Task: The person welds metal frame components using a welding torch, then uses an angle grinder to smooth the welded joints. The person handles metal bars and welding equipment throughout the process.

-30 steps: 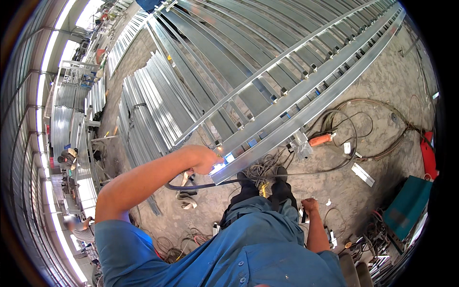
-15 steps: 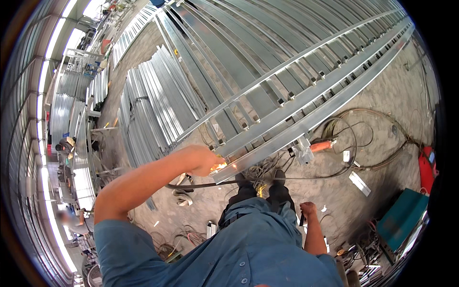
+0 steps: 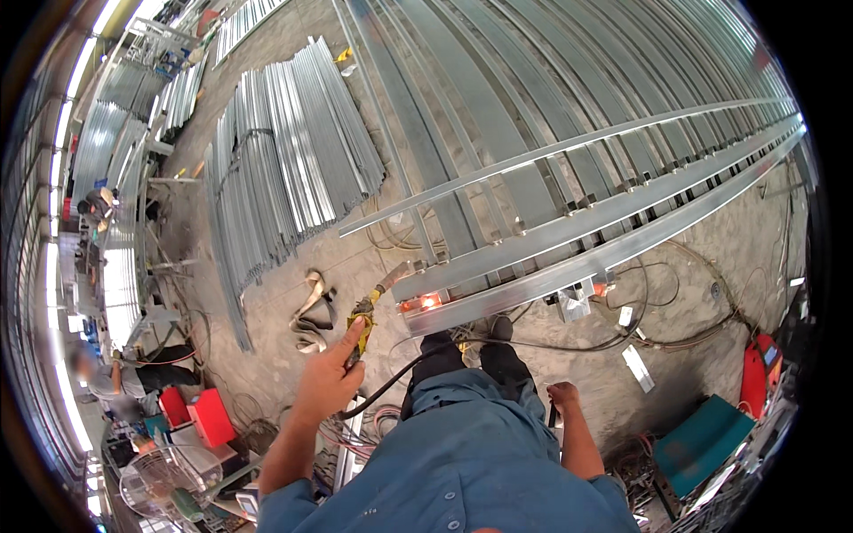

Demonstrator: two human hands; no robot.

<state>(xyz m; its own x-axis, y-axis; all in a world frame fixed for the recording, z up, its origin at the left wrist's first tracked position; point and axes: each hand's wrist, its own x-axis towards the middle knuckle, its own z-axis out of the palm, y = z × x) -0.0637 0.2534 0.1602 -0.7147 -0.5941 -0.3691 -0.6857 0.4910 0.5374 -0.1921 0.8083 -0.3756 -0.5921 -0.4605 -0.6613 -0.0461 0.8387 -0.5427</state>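
My left hand (image 3: 329, 384) grips a welding torch (image 3: 362, 318) wrapped in yellow, with a black cable (image 3: 391, 384) trailing from it. The torch's nozzle points up and right, beside the left end of a galvanized steel frame (image 3: 569, 233). A spot (image 3: 430, 301) glows orange between the two nearest rails of that frame, apart from the nozzle. Down by my right side, my right hand (image 3: 563, 397) is closed around a thin black handle; what it belongs to is hidden.
A stack of long metal profiles (image 3: 289, 151) lies on the floor at left. A cream strap (image 3: 311, 306), cables (image 3: 702, 306), a red machine (image 3: 761, 373) and a teal box (image 3: 704, 444) surround me. A fan (image 3: 169, 484) and another person (image 3: 120, 377) are at lower left.
My left hand has drawn back from the frame's end toward the lower left with the torch. Bright flame and sparks there have given way to a glow. The view has shifted.
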